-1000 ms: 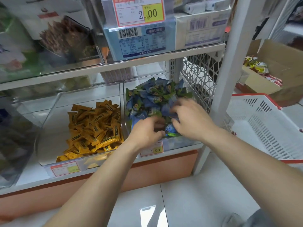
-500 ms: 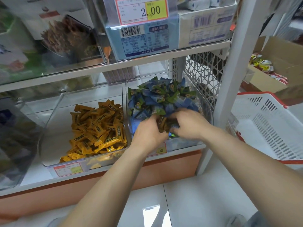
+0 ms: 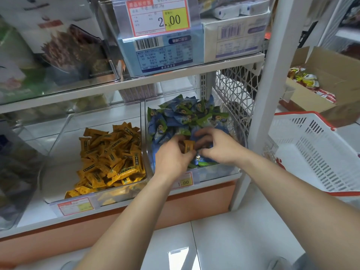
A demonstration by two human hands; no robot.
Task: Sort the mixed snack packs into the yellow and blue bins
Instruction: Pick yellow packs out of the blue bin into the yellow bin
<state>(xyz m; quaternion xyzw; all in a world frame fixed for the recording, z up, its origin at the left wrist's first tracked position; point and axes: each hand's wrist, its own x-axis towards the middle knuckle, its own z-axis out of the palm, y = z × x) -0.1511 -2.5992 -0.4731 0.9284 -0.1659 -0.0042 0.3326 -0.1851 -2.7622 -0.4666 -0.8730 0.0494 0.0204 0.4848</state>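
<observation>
The left pile (image 3: pixel 111 158) is yellow with dark labels. The right pile (image 3: pixel 183 115) is blue and green. The basket (image 3: pixel 311 152) is white with a red rim. The price tag (image 3: pixel 157 16) is red, white and yellow.

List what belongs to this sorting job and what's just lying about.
Job: left hand pinching a stray yellow pack; right hand; blue packs; yellow packs; yellow-pack bin; blue-pack bin.
Lying about: white basket; cardboard box; price tag.
</observation>
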